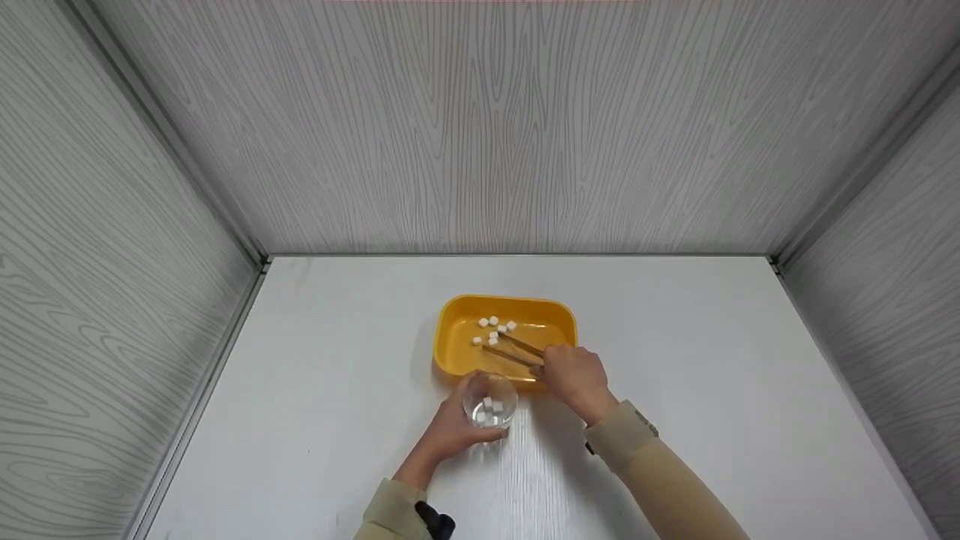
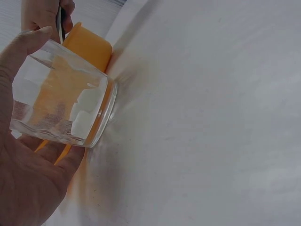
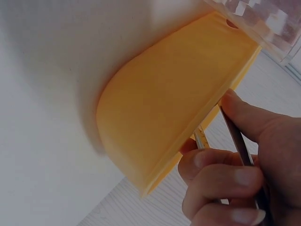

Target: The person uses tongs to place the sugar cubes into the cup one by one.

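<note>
My left hand (image 1: 452, 426) holds a clear drinking glass (image 2: 61, 99) around its side, thumb near the rim and fingers at the far side. A few small white cubes (image 2: 84, 115) lie at the bottom of the glass. My right hand (image 1: 576, 377) grips slim metal tongs (image 1: 517, 343), their two arms spread apart over the yellow tray (image 1: 551, 309). Several white cubes (image 1: 493, 321) lie loose in the tray. The tong tips reach close to the nearest cubes, with no cube seen between them. In the right wrist view, the tray wall hides the tips.
A white table (image 1: 337, 360) carries the tray, with the glass at its near edge. Grey wood-grain panels (image 1: 480, 135) rise behind and on both sides. Light sleeves (image 1: 622, 439) cover both forearms.
</note>
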A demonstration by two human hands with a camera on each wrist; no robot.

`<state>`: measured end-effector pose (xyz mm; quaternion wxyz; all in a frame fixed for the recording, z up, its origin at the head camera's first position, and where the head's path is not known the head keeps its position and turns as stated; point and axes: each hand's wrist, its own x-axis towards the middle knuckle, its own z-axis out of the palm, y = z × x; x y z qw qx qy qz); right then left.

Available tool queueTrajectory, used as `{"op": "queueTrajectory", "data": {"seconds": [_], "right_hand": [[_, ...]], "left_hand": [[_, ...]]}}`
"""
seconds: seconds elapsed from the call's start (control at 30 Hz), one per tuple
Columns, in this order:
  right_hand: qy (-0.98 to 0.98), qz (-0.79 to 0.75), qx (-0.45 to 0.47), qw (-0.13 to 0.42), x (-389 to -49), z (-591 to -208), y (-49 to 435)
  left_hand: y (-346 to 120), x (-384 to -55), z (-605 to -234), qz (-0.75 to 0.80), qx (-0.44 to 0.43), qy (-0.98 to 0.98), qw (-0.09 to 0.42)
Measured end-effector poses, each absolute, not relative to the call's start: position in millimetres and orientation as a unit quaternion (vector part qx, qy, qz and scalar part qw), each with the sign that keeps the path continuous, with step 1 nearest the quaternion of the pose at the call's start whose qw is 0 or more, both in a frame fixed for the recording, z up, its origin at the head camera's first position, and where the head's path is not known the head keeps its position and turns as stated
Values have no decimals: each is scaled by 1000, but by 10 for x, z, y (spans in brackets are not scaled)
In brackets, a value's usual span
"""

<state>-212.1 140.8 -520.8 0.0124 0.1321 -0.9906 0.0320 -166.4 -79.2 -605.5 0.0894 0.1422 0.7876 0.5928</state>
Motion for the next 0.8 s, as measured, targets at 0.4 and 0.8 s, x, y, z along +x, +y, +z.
{"op": "queueTrajectory", "data": {"seconds": [0.4,0.8], "right_hand": [[-991,32,131,22,-2121,-5246,1468],[-993,19,120,0,-2113,-5209,1503]], "left_hand": [[-796,-1677,-6073,579,140,797,95],[-800,-1666,-6066,590,143,789,89]]}}
